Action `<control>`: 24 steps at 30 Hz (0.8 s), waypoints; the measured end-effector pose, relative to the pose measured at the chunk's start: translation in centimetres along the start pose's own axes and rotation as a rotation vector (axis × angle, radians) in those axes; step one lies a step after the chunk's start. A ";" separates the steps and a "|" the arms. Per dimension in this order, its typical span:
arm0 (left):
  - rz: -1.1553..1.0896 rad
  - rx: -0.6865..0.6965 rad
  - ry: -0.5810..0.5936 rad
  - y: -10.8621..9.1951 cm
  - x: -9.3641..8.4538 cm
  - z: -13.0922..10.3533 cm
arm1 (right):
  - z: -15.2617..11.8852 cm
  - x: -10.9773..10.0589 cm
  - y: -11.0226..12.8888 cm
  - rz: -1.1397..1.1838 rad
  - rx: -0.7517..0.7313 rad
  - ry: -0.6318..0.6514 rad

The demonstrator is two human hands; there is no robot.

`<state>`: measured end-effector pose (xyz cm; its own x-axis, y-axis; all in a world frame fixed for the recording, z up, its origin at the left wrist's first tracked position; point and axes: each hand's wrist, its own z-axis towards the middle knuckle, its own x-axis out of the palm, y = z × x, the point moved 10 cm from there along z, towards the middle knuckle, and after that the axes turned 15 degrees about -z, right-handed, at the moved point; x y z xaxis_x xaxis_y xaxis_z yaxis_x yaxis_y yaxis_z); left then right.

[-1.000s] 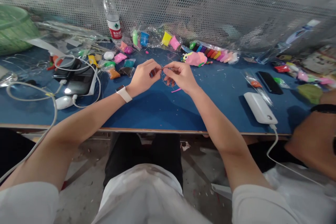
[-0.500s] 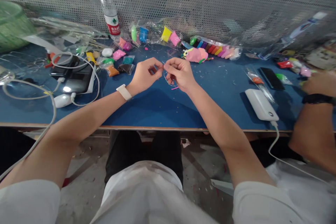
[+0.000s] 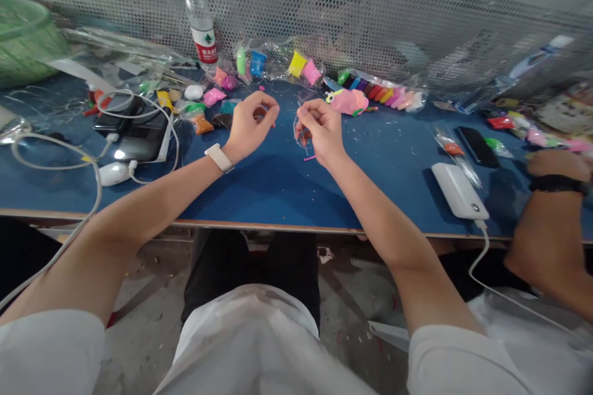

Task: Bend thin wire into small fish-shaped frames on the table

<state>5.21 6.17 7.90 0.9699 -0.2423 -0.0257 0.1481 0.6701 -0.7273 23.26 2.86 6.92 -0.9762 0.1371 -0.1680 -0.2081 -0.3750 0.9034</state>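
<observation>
The right hand (image 3: 323, 129) is over the middle of the blue worktop (image 3: 273, 197), nearer its back edge than its front, thumb and forefinger pinched together on a thin looped strand (image 3: 296, 131). The loop hangs below the fingertips, above a short pink strip (image 3: 309, 159) near that hand. The left hand (image 3: 251, 122) is level with it, well apart from the strand, fingers curled; whether its fingertips meet or hold anything, I cannot tell.

Open blue surface runs from both hands down to the front edge, and a narrow gap separates the hands. Behind them, a pink clay figure (image 3: 347, 102) and a row of coloured packets (image 3: 393, 96) line the back edge, with a bottle (image 3: 204, 37) upright farther left. Dark devices (image 3: 141, 142) sit toward the left edge; a white power bank (image 3: 458, 191) lies near the front edge at right, short of another person's hand (image 3: 560, 166).
</observation>
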 end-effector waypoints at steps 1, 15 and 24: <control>0.056 0.027 0.016 -0.8 0.4 -0.2 | 0.0 -0.4 -0.1 -0.029 -0.007 -0.043; 0.202 0.026 0.058 -2.6 2.0 -0.8 | -0.7 0.6 -0.5 -0.142 -0.054 -0.074; 0.193 0.012 0.113 -2.7 2.4 -0.5 | -0.4 0.5 -1.0 -0.095 -0.032 -0.086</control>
<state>7.08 3.42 9.43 0.9528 -0.1851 -0.2407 -0.0354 0.7196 -0.6935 22.97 2.87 5.80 -0.9436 0.2506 -0.2165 -0.3024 -0.3856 0.8717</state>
